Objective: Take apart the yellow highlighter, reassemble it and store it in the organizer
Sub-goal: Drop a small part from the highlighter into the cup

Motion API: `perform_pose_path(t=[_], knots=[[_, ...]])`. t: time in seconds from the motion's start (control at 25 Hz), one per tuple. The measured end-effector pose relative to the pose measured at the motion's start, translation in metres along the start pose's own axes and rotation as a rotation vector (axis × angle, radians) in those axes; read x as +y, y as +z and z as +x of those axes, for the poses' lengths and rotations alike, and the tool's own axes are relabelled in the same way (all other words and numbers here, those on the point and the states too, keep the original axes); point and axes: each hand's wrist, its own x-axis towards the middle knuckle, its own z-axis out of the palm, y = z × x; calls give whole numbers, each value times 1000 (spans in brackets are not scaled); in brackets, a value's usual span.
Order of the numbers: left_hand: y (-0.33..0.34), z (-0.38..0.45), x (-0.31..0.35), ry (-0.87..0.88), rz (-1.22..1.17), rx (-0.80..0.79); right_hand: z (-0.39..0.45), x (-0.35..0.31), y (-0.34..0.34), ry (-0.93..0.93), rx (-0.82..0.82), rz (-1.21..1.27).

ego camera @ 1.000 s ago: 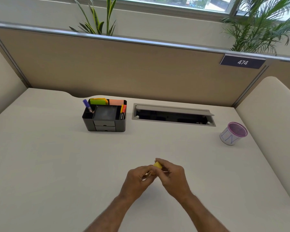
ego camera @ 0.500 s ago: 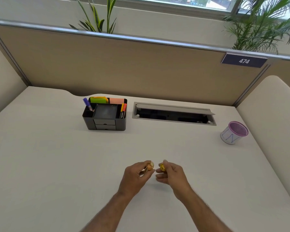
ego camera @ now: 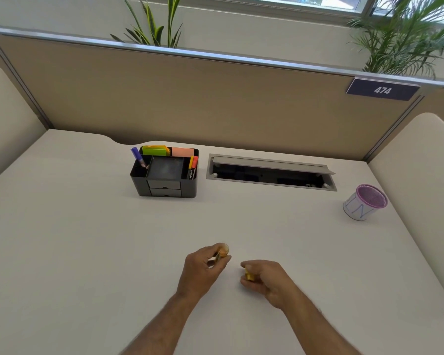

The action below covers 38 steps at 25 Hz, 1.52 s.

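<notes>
Head view: the highlighter is in two pieces, both well in front of the organizer (ego camera: 164,175) on the desk (ego camera: 75,239). The left hand (ego camera: 203,271) pinches the body (ego camera: 221,252) — the right hand (ego camera: 265,279), just beside it, curls around the yellow cap (ego camera: 249,275). The hands are apart.

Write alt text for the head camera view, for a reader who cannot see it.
Two bare hands hold the separated pieces of a yellow highlighter above a white desk: the left hand grips the body, the right hand the yellow cap. Behind stand a black organizer with pens and a purple-rimmed cup.
</notes>
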Motion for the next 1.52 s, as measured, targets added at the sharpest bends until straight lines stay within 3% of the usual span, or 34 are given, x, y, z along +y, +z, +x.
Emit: perform_pose_path(t=[0.16, 0.24, 0.44, 0.88, 1.08, 1.28, 1.52], knots=[[1, 1, -2, -24, -3, -4, 1, -3, 7, -414, 163, -714], [1, 1, -2, -21, 8, -8, 2, -2, 13, -530, 189, -1020], [-2, 0, -5, 4, 40, -8, 6, 7, 31, -642, 124, -1356], [-2, 2, -1, 16, 45, -24, 20, 15, 32, -688, 113, -1303], [2, 3, 3, -4, 32, -35, 14, 17, 11, -736, 141, -1103], [15, 13, 11, 4, 53, -65, 12, 2, -34, -810, 338, -932], [64, 49, 35, 23, 57, -122, 30, -26, -118, -787, 594, -1111]])
